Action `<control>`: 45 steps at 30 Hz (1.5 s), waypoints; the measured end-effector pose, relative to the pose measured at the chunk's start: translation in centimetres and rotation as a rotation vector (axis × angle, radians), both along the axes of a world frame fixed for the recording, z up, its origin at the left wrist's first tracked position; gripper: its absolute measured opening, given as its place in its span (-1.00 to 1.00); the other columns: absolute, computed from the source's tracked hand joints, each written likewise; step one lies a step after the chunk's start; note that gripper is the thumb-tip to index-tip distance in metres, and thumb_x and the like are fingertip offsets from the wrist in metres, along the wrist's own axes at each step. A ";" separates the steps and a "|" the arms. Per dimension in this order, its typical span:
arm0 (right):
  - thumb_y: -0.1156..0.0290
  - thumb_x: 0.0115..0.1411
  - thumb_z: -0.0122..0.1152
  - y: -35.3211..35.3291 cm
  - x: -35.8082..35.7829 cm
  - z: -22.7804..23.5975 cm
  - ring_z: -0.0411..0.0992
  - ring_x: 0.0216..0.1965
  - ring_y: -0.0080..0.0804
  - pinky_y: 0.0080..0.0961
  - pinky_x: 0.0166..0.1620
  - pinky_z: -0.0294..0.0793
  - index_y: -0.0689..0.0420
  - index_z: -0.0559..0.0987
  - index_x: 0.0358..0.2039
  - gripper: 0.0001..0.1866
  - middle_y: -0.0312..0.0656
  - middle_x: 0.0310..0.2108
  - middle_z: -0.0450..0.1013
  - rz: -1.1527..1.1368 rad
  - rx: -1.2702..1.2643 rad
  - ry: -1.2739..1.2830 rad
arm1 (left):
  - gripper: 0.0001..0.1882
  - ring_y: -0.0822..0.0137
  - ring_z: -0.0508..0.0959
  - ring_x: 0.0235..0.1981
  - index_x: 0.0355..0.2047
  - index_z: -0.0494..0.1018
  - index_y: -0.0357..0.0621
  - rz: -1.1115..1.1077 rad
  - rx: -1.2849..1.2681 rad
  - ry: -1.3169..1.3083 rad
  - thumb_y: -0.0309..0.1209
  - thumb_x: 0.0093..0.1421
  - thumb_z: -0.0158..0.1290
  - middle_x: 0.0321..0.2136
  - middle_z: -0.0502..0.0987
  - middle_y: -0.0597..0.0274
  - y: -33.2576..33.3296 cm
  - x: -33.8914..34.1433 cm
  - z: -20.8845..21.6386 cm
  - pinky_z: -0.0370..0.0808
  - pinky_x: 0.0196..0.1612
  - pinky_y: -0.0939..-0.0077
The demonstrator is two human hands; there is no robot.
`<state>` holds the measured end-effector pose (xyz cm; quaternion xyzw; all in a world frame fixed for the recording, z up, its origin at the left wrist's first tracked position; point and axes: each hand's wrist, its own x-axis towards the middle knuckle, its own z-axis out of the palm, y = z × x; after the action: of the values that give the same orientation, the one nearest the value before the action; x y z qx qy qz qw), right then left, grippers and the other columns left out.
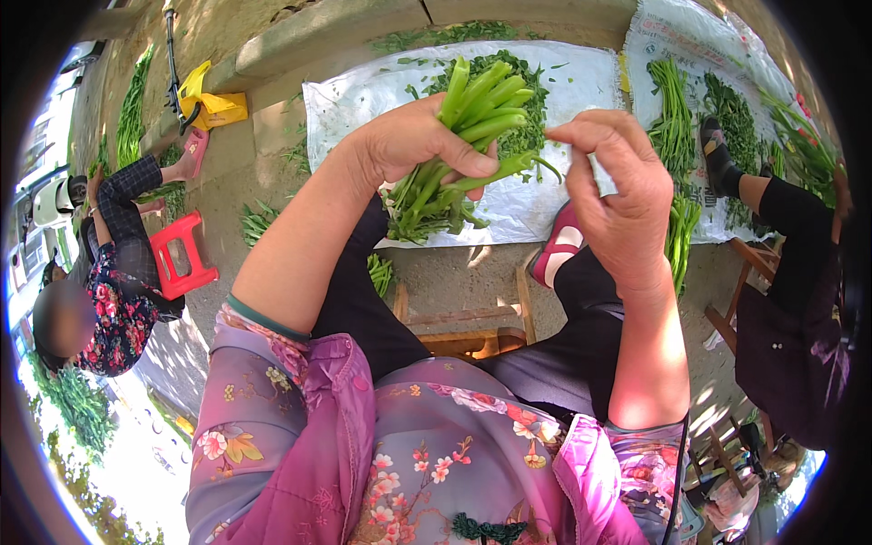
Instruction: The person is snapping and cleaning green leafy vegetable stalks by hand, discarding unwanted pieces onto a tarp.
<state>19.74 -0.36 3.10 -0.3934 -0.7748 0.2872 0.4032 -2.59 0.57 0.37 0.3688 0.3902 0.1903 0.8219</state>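
My left hand point(422, 145) is closed around a thick bunch of green vegetable stalks point(486, 102), their pale cut ends pointing up and away. Leafy ends hang below that hand, over the near edge of a white woven sheet point(354, 109). One thin stalk point(522, 166) sticks out to the right and curls at its tip. Just right of the bunch, my right hand point(618, 182) is raised with its fingers bent inward, apart from the stalks. Whatever its fingertips hold, if anything, is too small to make out. Behind the bunch lies a heap of stripped green leaves point(522, 132).
A second sheet point(649, 41) at right bears stalk bundles point(670, 109) and chopped leaves point(727, 118). A person in dark clothes point(790, 336) sits beside it. At left are a red stool point(182, 254), a yellow bag point(213, 100) and another seated person point(118, 318). A wooden stool point(463, 318) is between my legs.
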 end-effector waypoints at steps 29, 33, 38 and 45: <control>0.52 -0.03 0.12 -1.1 -1.1 -0.8 0.30 -0.58 -0.71 -0.67 -0.52 0.31 0.28 0.51 -0.54 -0.91 -0.29 -0.65 0.42 -0.047 -0.821 0.148 | -0.80 0.49 0.40 -0.64 -0.48 0.50 -0.22 -0.081 0.115 0.146 -0.44 -0.11 0.27 -0.60 0.53 0.21 0.1 0.1 0.5 0.31 -0.53 0.62; 0.50 -0.02 0.13 -0.8 -0.9 -1.0 0.24 -0.59 -0.72 -0.71 -0.53 0.24 0.26 0.51 -0.55 -0.91 -0.35 -0.64 0.38 -0.065 -0.950 0.291 | -0.79 0.47 0.43 -0.62 -0.46 0.49 -0.24 -0.059 0.125 0.109 -0.43 -0.10 0.26 -0.59 0.53 0.19 0.2 0.4 0.8 0.33 -0.52 0.62; 0.49 -0.01 0.14 1.1 0.0 -1.5 0.14 -0.67 -0.66 -0.67 -0.55 0.14 0.19 0.47 -0.62 -0.89 -0.38 -0.71 0.26 -0.025 -1.103 0.727 | -0.75 0.44 0.45 -0.59 -0.41 0.47 -0.22 0.022 0.181 0.077 -0.39 -0.08 0.26 -0.57 0.54 0.16 0.2 -0.4 1.4 0.34 -0.50 0.61; 0.49 0.11 0.10 4.8 4.3 -2.6 0.14 -0.56 -0.57 -0.60 -0.49 0.13 0.29 0.42 -0.41 -0.88 -0.34 -0.59 0.23 -0.105 -1.129 1.178 | -0.66 0.37 0.50 -0.48 -0.28 0.43 -0.14 0.386 0.313 -0.160 -0.33 -0.05 0.25 -0.48 0.56 0.09 0.8 -3.9 0.6 0.37 -0.43 0.56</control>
<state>24.06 4.48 0.47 -0.3575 -0.1553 0.7745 0.4982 -6.48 1.36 0.99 0.3938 0.3528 0.4304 0.7316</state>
